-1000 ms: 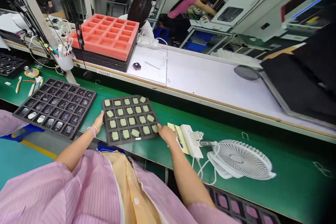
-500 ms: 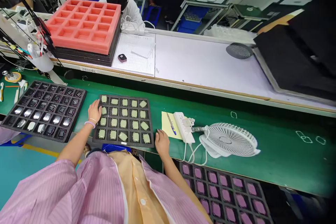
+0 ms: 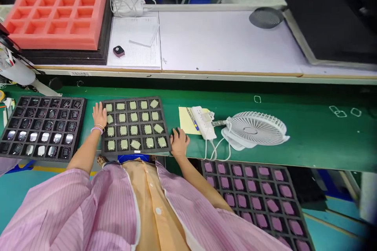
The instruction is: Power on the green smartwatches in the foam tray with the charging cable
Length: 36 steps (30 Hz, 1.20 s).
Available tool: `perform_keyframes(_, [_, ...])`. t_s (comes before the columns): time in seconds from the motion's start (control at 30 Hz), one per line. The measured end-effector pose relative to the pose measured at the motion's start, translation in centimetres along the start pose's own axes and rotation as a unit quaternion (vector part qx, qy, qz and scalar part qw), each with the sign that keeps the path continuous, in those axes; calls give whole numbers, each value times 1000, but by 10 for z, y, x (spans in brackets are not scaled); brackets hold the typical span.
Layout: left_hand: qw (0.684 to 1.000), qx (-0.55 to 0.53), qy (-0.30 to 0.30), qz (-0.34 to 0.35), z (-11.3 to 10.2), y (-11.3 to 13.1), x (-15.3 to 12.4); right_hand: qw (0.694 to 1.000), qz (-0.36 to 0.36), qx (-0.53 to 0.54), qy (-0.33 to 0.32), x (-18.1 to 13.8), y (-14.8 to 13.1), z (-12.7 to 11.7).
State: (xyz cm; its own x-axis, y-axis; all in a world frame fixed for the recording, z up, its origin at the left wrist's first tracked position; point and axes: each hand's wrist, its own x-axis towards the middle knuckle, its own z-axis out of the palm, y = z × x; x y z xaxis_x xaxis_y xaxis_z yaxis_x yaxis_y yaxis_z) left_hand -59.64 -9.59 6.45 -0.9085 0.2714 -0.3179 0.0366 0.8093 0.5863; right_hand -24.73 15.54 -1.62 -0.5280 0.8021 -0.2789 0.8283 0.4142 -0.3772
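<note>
A dark foam tray lies near the front edge of the green table. Its pockets hold several pale green, rounded-square parts, a few of them turned askew. My left hand rests at the tray's left edge near the far corner, fingers stretched out. At the near right corner is my right hand, its fingers apart on the table and its thumb side by the tray. Neither hand is closed round a part. Left of my left hand lies another dark tray with glossy black and silvery parts.
Right of my right hand are yellow paper, a pen, a power strip and a white fan. Below the table edge sits a tray of purple parts. A raised shelf bears pink foam.
The view has tilted down and levelled. Both hands remain at the edges of the tray with green parts. The fingers of my right hand are more spread.
</note>
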Motion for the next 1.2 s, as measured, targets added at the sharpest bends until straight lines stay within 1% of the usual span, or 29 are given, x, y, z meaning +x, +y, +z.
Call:
perform_keyframes(0.1, [999,10,10,-37,-4,-20,-3,1000,11,-17,4,-2,0,0])
perform_keyframes(0.2, [999,27,-8,-36,-7,-36,-8,998,14,-54,3,-4,-1,-2])
perform_keyframes(0.27, [999,41,-6,-31,-7,-39,-11,996,12,-89,-7,-5,-3,-5])
perform_keyframes(0.4, [997,65,7,-42,-4,-33,-11,990,24,-136,-37,-8,-12,-17])
perform_keyframes(0.6, [992,94,9,-89,-4,-18,-14,983,52,-159,-78,-13,-26,-33])
perform_keyframes(0.77, [990,109,22,-87,-2,-18,-17,982,56,-167,-69,-13,-24,-36])
perform_keyframes(0.93, [991,112,35,-72,2,-19,-17,982,41,-180,-51,-12,-18,-34])
perform_keyframes(1.1, [991,107,44,-64,4,-22,-15,983,17,-182,-31,-8,-6,-29])
perform_keyframes(1.2, [992,98,57,-54,8,-28,-14,982,7,-189,-19,-3,3,-26])
